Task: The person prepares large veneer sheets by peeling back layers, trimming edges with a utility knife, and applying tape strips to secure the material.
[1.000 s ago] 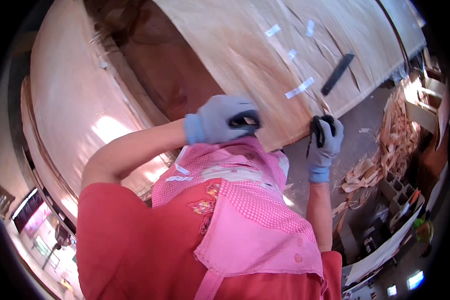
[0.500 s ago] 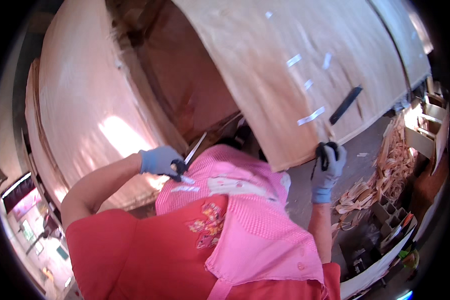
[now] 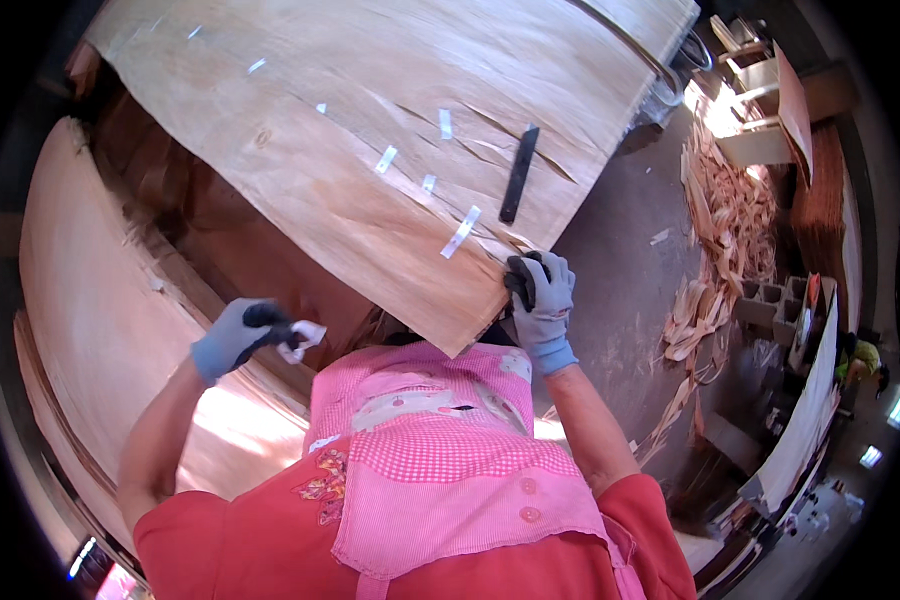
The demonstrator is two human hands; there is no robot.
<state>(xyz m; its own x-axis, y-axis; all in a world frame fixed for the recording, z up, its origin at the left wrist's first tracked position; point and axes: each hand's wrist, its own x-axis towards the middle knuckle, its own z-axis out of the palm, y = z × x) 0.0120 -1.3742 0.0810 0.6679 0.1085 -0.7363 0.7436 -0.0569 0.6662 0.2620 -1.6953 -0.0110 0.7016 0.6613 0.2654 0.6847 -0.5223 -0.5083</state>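
My right hand (image 3: pixel 545 300), in a grey glove with dark fingertips, is closed on the near right edge of a large pale wood veneer sheet (image 3: pixel 350 200). Several short white tape strips (image 3: pixel 460 232) and a black bar (image 3: pixel 519 175) lie on that sheet, which also has dark splits along its grain. To the left, my gloved left hand (image 3: pixel 242 337) is held up with its fingers pinched on a crumpled white strip (image 3: pixel 303 342). The sheet's corner hangs over the pink apron on my lap.
A second pale wood stack (image 3: pixel 80 260) curves along the left, with a dark reddish gap (image 3: pixel 230 230) between it and the sheet. Wood shavings (image 3: pixel 730 220) heap on the floor at right, near hollow blocks (image 3: pixel 770 305) and a brown stack (image 3: pixel 820 210).
The view has turned, so the veneer sheet appears farther left and its corner lies closer over my lap. My left hand has moved away from the apron, the white strip in its fingers.
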